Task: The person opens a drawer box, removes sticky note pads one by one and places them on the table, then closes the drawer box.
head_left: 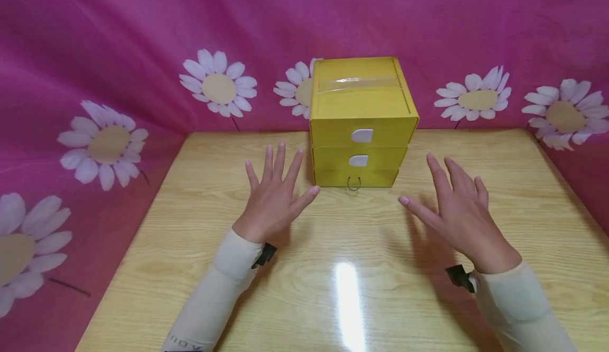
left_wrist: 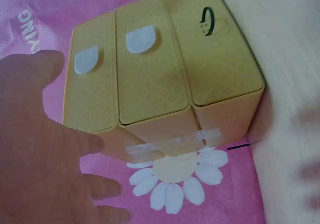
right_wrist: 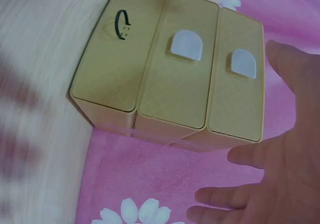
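A yellow three-drawer box (head_left: 363, 95) stands upright at the back of the table, its drawer fronts facing me. The upper two drawers carry white tab handles (head_left: 362, 136), while the lowest has a thin black loop (head_left: 354, 184). Clear tape crosses the top and runs along a side. My left hand (head_left: 271, 201), fingers spread, is in front of the box's left side, holding nothing. To the right of the box my right hand (head_left: 459, 212) is also bare, its thumb pointing toward the drawers. Both wrist views show the drawer fronts beyond the fingers, all drawers closed.
The light wood table (head_left: 190, 235) has a bright light reflection near its front middle. A pink cloth (head_left: 380, 14) printed with white daisies hangs behind the table and along its sides. Small black wrist mounts (head_left: 264, 255) sit at the cuffs of the pale sleeves (head_left: 214, 294).
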Available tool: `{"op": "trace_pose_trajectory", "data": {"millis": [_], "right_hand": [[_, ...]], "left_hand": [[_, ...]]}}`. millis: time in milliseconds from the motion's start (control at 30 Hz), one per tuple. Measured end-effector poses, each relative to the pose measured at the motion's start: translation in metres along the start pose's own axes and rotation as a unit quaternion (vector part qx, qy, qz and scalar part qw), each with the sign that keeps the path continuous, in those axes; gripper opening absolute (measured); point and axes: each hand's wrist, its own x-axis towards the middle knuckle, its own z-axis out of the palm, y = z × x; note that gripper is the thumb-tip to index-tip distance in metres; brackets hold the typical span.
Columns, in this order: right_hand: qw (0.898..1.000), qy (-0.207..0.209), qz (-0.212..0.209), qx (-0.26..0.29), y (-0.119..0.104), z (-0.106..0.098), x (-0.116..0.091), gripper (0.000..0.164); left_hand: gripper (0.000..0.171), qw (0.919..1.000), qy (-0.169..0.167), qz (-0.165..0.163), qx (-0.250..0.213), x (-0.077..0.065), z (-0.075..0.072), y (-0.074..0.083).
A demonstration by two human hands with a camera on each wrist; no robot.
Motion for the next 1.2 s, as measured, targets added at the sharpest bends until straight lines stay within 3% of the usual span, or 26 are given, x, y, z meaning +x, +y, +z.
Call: {"op": "trace_pose_trajectory", "data": {"millis": [367, 500, 667, 767, 933, 1200], "right_hand": [[0.999, 0.024, -0.024, 0.031, -0.012, -0.003, 0.008, 0.092], [0.998, 0.039, -0.030, 0.049, -0.019, -0.003, 0.011, 0.093], [0.992, 0.096, -0.064, 0.051, -0.025, -0.002, 0.018, 0.093], [0.988, 0.121, -0.082, 0.053, -0.028, -0.001, 0.022, 0.088], [0.987, 0.123, -0.078, 0.069, -0.034, -0.001, 0.031, 0.083], [0.983, 0.121, -0.070, 0.118, -0.045, 0.002, 0.045, 0.078]], "left_hand": [[0.084, 0.9979, 0.020, 0.003, -0.061, 0.016, -0.007, 0.002], [0.083, 0.9965, 0.046, 0.003, -0.069, 0.021, -0.010, 0.002], [0.083, 0.9915, 0.091, 0.022, -0.091, 0.030, -0.014, 0.002], [0.082, 0.9870, 0.111, 0.038, -0.109, 0.038, -0.015, 0.002], [0.080, 0.9772, 0.128, 0.054, -0.160, 0.051, -0.017, 0.006], [0.075, 0.9537, 0.126, 0.061, -0.266, 0.065, -0.018, 0.010]]}}
